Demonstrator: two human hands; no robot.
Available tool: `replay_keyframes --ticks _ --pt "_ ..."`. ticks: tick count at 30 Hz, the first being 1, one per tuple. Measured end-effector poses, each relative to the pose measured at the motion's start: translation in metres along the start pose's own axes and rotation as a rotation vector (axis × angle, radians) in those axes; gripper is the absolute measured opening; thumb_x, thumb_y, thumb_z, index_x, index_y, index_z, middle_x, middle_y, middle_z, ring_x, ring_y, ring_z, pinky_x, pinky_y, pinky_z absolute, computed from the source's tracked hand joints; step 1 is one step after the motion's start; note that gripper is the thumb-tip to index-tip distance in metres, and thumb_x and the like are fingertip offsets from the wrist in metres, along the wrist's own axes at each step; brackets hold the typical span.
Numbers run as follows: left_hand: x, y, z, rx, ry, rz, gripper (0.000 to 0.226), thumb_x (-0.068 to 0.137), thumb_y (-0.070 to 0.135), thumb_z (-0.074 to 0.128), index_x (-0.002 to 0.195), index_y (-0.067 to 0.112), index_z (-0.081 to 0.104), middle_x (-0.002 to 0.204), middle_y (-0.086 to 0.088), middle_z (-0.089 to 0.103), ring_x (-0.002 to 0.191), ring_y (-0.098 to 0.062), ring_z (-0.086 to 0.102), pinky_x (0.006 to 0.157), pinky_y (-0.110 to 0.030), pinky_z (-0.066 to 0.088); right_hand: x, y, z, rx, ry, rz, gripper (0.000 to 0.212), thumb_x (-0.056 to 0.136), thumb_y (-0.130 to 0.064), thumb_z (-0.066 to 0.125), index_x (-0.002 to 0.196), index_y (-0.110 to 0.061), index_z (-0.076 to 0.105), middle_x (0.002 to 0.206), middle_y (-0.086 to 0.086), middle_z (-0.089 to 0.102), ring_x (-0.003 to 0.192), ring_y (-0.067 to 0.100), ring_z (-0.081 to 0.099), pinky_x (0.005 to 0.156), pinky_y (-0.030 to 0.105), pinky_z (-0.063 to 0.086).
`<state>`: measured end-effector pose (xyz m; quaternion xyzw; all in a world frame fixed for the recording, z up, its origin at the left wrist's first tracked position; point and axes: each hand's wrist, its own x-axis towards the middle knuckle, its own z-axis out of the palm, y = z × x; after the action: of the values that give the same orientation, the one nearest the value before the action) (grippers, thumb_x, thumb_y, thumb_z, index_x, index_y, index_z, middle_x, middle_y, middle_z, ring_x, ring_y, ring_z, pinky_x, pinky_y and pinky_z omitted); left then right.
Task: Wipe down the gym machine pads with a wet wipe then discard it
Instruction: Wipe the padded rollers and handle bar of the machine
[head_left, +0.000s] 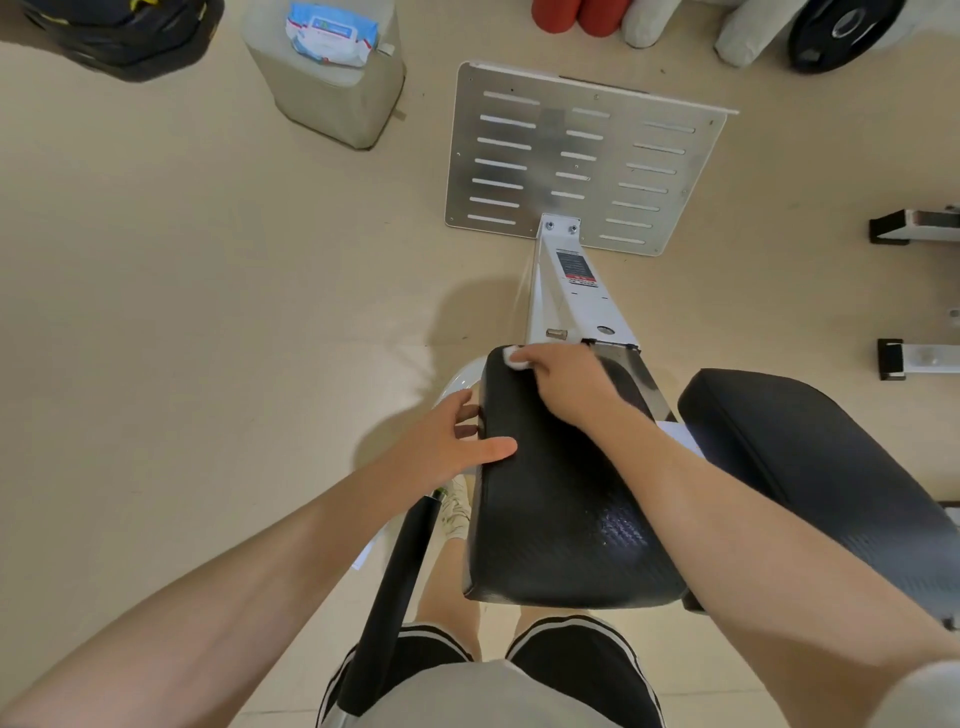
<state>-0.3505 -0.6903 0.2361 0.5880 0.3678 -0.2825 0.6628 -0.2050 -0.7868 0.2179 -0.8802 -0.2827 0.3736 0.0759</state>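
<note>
A: Floor (182, 291), beige. On it?
B: Far left, a black bag (124, 36). Beside it a grey box (332, 98) with a wipes pack (332, 34) on top. Centre, a slotted metal footplate (587, 161). Far right, a weight plate (841, 31), red rolls (576, 15) and grey rolls (691, 26).
</note>
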Motion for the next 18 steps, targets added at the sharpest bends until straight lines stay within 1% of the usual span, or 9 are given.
replay_keyframes --ticks 3,6,8,10,12,13,15,16,18 --pt "-0.002 0.000 0.001 -0.066 0.039 0.013 0.090 0.081 0.023 0.070 0.148 0.021 0.010 0.148 0.003 0.034 0.120 -0.008 0.043 0.090 -0.021 0.036 -0.019 -0.022 0.001 0.000 -0.125 -0.244 0.040 0.094 -0.004 0.037 0.126 -0.021 0.056 0.127 0.005 0.060 0.114 0.022 0.055 0.101 0.032 0.040" --pt "-0.004 0.000 0.001 -0.008 0.085 -0.001 0.092 0.081 0.027 0.069 0.148 0.024 0.007 0.150 0.003 0.029 0.131 -0.010 0.036 0.093 -0.023 0.033 -0.042 -0.027 -0.006 0.131 -0.195 -0.384 0.035 0.095 -0.004 0.040 0.121 -0.017 0.060 0.119 0.004 0.064 0.103 0.016 0.060 0.094 0.026 0.044" --pt "-0.003 -0.001 0.000 -0.023 0.073 0.004 0.093 0.080 0.027 0.071 0.148 0.024 0.007 0.149 0.005 0.030 0.121 -0.005 0.039 0.092 -0.024 0.033 -0.046 -0.021 -0.014 0.210 -0.072 -0.316 0.035 0.095 -0.003 0.040 0.120 -0.017 0.060 0.111 0.004 0.066 0.093 0.010 0.060 0.084 0.018 0.043" --pt "-0.001 -0.002 -0.003 -0.006 0.030 0.011 0.087 0.080 0.030 0.070 0.147 0.024 0.014 0.145 0.011 0.034 0.119 -0.004 0.039 0.093 -0.024 0.034 -0.037 -0.009 -0.023 0.231 0.110 -0.125 0.037 0.096 -0.003 0.037 0.121 -0.019 0.058 0.106 0.007 0.064 0.089 0.010 0.059 0.077 0.015 0.039" --pt "0.001 -0.002 -0.005 0.043 -0.022 0.017 0.075 0.082 0.034 0.067 0.143 0.029 0.024 0.130 0.019 0.038 0.123 -0.004 0.038 0.093 -0.023 0.033 -0.021 0.008 -0.028 0.216 0.218 0.076 0.039 0.095 -0.001 0.035 0.124 -0.016 0.055 0.120 0.010 0.060 0.109 0.023 0.055 0.088 0.024 0.040" --pt "0.002 -0.002 -0.006 0.050 -0.040 0.013 0.069 0.082 0.035 0.067 0.140 0.033 0.030 0.125 0.023 0.040 0.122 -0.002 0.039 0.092 -0.022 0.033 -0.012 0.016 -0.028 0.194 0.224 0.149 0.040 0.095 0.001 0.035 0.125 -0.015 0.055 0.127 0.011 0.057 0.117 0.027 0.050 0.095 0.026 0.039" --pt "0.003 -0.001 -0.008 0.064 -0.070 0.002 0.050 0.081 0.036 0.067 0.124 0.046 0.044 0.117 0.032 0.048 0.116 0.006 0.046 0.086 -0.014 0.037 0.004 0.029 -0.023 0.153 0.176 0.232 0.042 0.093 0.004 0.035 0.125 -0.014 0.055 0.131 0.012 0.054 0.121 0.028 0.047 0.099 0.028 0.038" --pt "0.003 -0.001 -0.008 0.067 -0.085 -0.003 0.040 0.082 0.033 0.067 0.112 0.051 0.047 0.109 0.035 0.052 0.106 0.013 0.051 0.077 -0.006 0.040 0.010 0.032 -0.020 0.136 0.131 0.244 0.042 0.092 0.004 0.036 0.124 -0.015 0.056 0.131 0.012 0.053 0.120 0.028 0.047 0.099 0.029 0.038" --pt "0.003 0.001 -0.008 0.040 -0.110 0.001 0.035 0.085 0.024 0.064 0.099 0.052 0.048 0.098 0.036 0.056 0.086 0.023 0.055 0.061 0.002 0.040 0.017 0.029 -0.014 0.114 0.039 0.194 0.042 0.092 0.001 0.035 0.121 -0.017 0.059 0.132 0.011 0.053 0.120 0.028 0.048 0.100 0.030 0.036"
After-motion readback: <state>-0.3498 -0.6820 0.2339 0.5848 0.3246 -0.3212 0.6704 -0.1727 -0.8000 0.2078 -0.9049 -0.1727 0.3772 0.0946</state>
